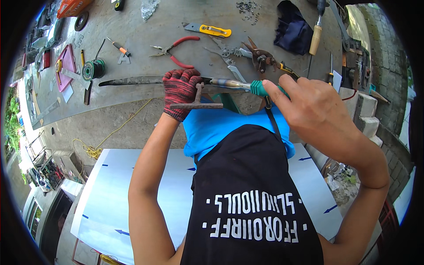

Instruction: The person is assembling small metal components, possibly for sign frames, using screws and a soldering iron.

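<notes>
My left hand (181, 89), in a red-and-black knit glove, is closed in a fist around a long dark metal blade (132, 81) near the table's front edge. The blade's narrow end points left. Right beside the fist is a rusty T-shaped metal piece (198, 105), its crossbar over the glove's cuff; whether I grip it too, I cannot tell. My bare right hand (311, 99) is wrapped round the green handle (257, 88) of a tool with a shiny, heat-tinted metal shaft (229, 84). That shaft runs left towards the gloved fist, which hides whether it joins the blade.
On the metal table (137, 53) lie red-handled pliers (172, 49), a yellow utility knife (214, 30), tin snips (265, 59), a green wire spool (93, 69), a dark cloth (292, 28) and a wooden-handled tool (316, 39). A yellow cord (110, 136) trails on the floor.
</notes>
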The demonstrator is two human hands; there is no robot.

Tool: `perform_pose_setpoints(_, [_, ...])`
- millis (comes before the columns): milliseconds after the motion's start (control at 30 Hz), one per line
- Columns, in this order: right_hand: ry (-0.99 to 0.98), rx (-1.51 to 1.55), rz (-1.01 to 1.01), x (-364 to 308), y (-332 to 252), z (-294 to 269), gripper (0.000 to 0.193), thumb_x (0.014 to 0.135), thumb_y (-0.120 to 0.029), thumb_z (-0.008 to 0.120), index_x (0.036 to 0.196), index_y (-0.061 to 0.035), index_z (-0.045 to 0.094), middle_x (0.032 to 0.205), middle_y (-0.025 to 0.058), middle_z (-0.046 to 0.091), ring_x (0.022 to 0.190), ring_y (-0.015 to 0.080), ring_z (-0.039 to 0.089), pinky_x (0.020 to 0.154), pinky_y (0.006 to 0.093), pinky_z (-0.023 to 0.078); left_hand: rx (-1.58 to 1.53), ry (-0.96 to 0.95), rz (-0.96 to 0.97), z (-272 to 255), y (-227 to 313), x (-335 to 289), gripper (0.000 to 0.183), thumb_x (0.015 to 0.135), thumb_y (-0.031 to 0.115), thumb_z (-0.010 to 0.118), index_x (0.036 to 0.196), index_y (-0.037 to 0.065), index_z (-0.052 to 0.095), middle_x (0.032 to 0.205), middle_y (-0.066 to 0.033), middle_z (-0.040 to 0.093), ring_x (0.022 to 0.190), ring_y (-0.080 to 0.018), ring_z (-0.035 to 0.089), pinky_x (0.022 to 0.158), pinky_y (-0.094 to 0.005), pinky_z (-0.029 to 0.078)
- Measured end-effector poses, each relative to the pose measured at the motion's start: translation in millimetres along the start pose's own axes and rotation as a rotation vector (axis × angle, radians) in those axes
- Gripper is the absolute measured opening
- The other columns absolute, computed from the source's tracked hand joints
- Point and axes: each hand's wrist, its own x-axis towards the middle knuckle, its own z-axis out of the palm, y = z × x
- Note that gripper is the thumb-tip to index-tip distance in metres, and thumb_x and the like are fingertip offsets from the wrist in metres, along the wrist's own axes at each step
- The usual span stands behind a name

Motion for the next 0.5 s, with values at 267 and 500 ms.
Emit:
perform_pose_setpoints(267, [-0.077,-0.008,0.004,3.3,-2.6,-8.9,0.036,0.089,-0.008,0.067,0.122,0.0059,0.068,0.086,0.0068,0.053,0.071,0.0169,0.059,0.06,0.0322,0.049,-0.041,0.012,-0.026,-4.4,2.6,2.8,0.021,0.078,0.026,0.076,0.098,0.02,0.074,0.116,-0.0002,0.074,0.108,-0.0265,0.067,0.099,-0.0491,0.044])
perform_pose_setpoints(500, [-0.107,-0.018,-0.016,3.9,-5.3,-12.0,0.045,0.09,-0.008,0.068,0.132,0.0081,0.067,0.085,0.0062,0.05,0.069,0.0164,0.056,0.059,0.0297,0.047,-0.065,0.002,-0.03,-4.9,3.8,3.5,0.021,0.078,0.022,0.077,0.099,0.021,0.075,0.116,0.0009,0.074,0.108,-0.0261,0.067,0.1,-0.0489,0.044])
